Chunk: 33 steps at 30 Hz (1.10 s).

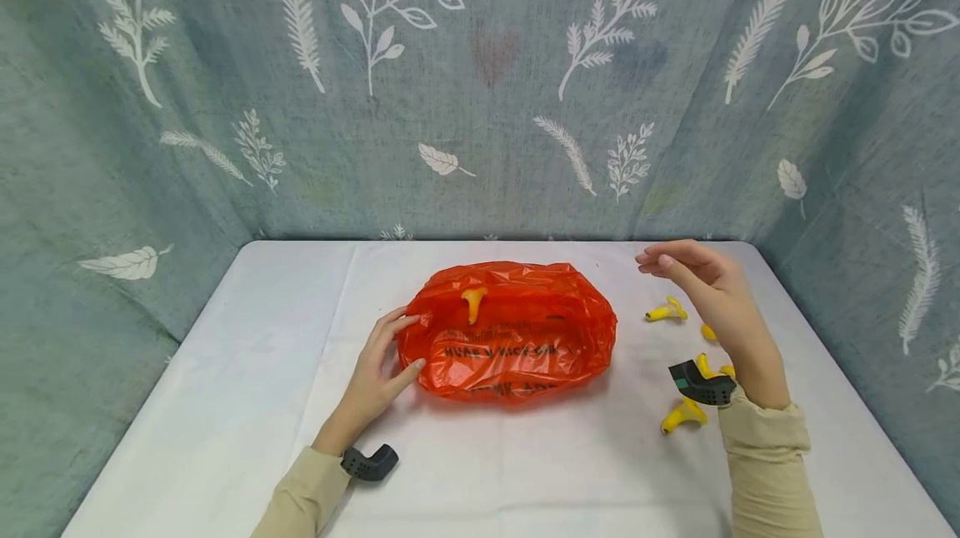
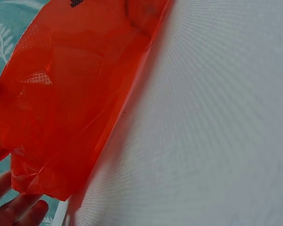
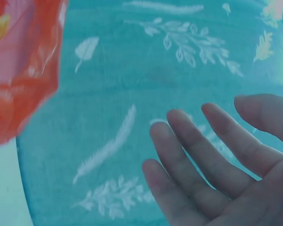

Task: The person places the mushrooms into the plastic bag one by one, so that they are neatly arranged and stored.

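A red translucent plastic bag [image 1: 517, 371] with dark lettering stands on the table, its wide mouth facing up. One yellow-orange chanterelle mushroom [image 1: 473, 305] shows inside the bag's mouth, against the far wall. At the bag's left end my left hand [image 1: 378, 363] holds the rim, fingers curved over the side and thumb at the front. To the right of the bag, my right hand [image 1: 705, 280] is raised with nothing in it, fingers loosely extended and apart in the right wrist view. Nearby lie several chanterelle mushrooms, one [image 1: 667, 310] below its fingers and another [image 1: 683, 416] left of the wrist.
White cloth covers the table [image 1: 225, 405]. A grey-green curtain [image 1: 480, 105] with white leaf prints hangs behind and along both sides. More yellow mushroom pieces [image 1: 708, 333] lie partly hidden by the right forearm. Each wrist wears a black camera band [image 1: 371, 464].
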{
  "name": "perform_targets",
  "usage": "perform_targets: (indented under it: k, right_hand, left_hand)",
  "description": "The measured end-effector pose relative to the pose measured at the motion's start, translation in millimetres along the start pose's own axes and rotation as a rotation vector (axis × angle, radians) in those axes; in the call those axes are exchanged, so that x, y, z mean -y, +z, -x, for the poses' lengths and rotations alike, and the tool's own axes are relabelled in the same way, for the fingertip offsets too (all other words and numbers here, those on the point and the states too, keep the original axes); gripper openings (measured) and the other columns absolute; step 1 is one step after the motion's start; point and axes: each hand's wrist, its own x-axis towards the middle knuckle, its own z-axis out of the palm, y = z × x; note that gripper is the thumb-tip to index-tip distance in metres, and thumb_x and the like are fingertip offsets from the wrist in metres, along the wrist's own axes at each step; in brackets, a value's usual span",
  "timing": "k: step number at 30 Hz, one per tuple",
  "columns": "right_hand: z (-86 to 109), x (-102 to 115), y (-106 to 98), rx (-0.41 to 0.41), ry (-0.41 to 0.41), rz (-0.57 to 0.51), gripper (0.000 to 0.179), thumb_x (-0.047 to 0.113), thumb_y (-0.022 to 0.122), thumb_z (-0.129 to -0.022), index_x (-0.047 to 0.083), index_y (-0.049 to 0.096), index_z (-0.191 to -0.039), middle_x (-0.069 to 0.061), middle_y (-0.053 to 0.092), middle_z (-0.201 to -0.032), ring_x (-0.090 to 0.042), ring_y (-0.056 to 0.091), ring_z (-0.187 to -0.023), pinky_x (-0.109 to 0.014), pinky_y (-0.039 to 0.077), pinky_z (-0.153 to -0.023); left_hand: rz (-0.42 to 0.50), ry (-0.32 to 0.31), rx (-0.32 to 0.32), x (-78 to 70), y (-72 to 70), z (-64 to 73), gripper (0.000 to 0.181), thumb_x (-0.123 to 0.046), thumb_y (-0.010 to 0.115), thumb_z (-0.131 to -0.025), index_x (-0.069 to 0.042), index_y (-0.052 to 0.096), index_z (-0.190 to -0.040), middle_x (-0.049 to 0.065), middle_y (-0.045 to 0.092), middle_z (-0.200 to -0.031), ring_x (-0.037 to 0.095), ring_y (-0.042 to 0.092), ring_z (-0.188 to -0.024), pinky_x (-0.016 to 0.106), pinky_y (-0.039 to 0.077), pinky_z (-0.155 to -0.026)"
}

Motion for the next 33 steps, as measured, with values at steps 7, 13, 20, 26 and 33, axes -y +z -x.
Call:
perform_targets:
  k: [7,13,20,26,33]
  right_hand:
    - [6.4,-16.8,-9.8,-0.154,0.048,0.139,0.025,0.014,0.056,-0.102,-0.001,0.067,-0.119,-0.01,0.069,-0.111,-0.013,0.066,-0.102,-0.016,0.049,-0.091]
    - [4.0,-30.1,-17.8,-0.261,0.1,0.33,0.027,0.019,0.059,-0.101,0.0,0.068,-0.117,-0.011,0.069,-0.11,0.0,0.061,-0.096,-0.011,0.046,-0.087]
    - [2.2,-52.4,-21.2,-0.299,0.243,0.51,0.032,0.026,0.057,-0.101,-0.001,0.068,-0.115,-0.019,0.068,-0.11,-0.014,0.062,-0.093,-0.022,0.048,-0.084]
    - [3.7,-70.7,-17.9,-0.166,0.452,0.565,0.044,0.03,0.052,-0.102,-0.005,0.058,-0.127,-0.029,0.06,-0.123,-0.044,0.056,-0.112,-0.056,0.05,-0.09]
    - [5.3,-83.6,-16.6,-0.086,0.617,0.569,0.051,0.032,0.052,-0.101,-0.009,0.052,-0.132,-0.035,0.053,-0.129,-0.046,0.054,-0.111,-0.054,0.052,-0.085]
  left_hand:
    - [-0.002,-0.015,0.009,2.6,1.9,0.3,0.055,0.006,0.073,-0.083,0.007,0.051,-0.133,0.027,0.039,-0.146,0.042,0.039,-0.136,0.054,0.037,-0.107]
    - [0.001,-0.012,0.012,2.9,1.1,-2.2,0.055,0.006,0.073,-0.083,0.007,0.051,-0.133,0.027,0.039,-0.146,0.043,0.038,-0.136,0.059,0.037,-0.105]
    - [0.008,-0.022,0.014,2.3,0.4,-3.6,0.055,0.006,0.072,-0.083,0.007,0.05,-0.134,0.027,0.038,-0.147,0.042,0.037,-0.136,0.061,0.037,-0.104]
    - [0.006,-0.004,0.01,2.7,0.5,-2.1,0.055,0.008,0.072,-0.082,0.008,0.05,-0.133,0.029,0.039,-0.145,0.044,0.039,-0.134,0.063,0.038,-0.103]
    - [0.002,-0.014,0.01,3.5,0.6,0.2,0.055,0.006,0.072,-0.083,0.008,0.05,-0.133,0.027,0.038,-0.146,0.042,0.039,-0.135,0.061,0.037,-0.104]
